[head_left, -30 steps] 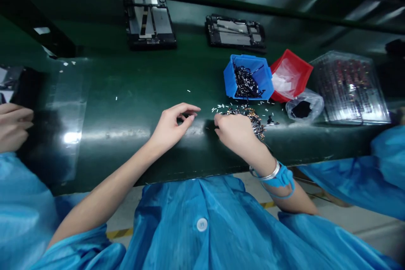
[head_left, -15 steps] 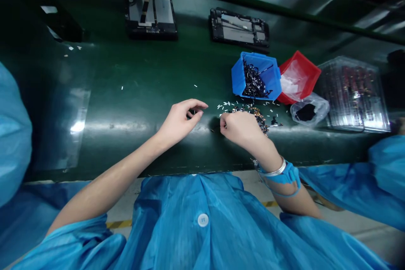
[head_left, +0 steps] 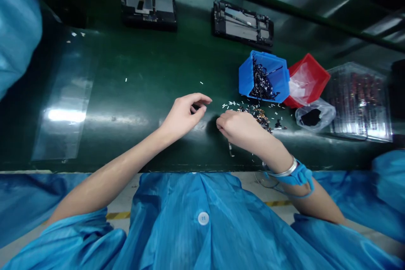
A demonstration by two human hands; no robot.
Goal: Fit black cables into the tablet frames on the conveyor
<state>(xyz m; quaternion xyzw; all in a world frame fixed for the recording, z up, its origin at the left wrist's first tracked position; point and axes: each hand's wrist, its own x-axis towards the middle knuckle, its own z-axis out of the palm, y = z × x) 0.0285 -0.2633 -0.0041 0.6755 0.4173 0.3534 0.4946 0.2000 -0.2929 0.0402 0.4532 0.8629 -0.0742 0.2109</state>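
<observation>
My left hand (head_left: 182,117) hovers over the green tabletop with its thumb and fingers curved and apart, holding nothing that I can see. To its right, my right hand (head_left: 238,127) is closed in a pinch, knuckles up. From under its fingers hangs the end of a small flex cable (head_left: 230,150), dark with a pale piece; the rest of it is hidden by the hand. Just behind that hand lies a loose pile of small dark and copper-coloured flex cables (head_left: 262,117). Tiny white strips (head_left: 232,103) are scattered around the pile.
A blue bin (head_left: 246,81) holds black cables with white ends. Beside it stand a red bin (head_left: 321,76), a clear plastic bag (head_left: 327,114) and stacked clear trays (head_left: 360,105). Two opened device bodies (head_left: 150,19) (head_left: 242,27) lie at the back. Other people's blue sleeves (head_left: 19,29) flank me.
My right hand has drawn slightly toward me, and the hanging cable end now shows below it. My left hand barely moved. A neighbour's hand has appeared at the upper left. The view has shifted slightly.
</observation>
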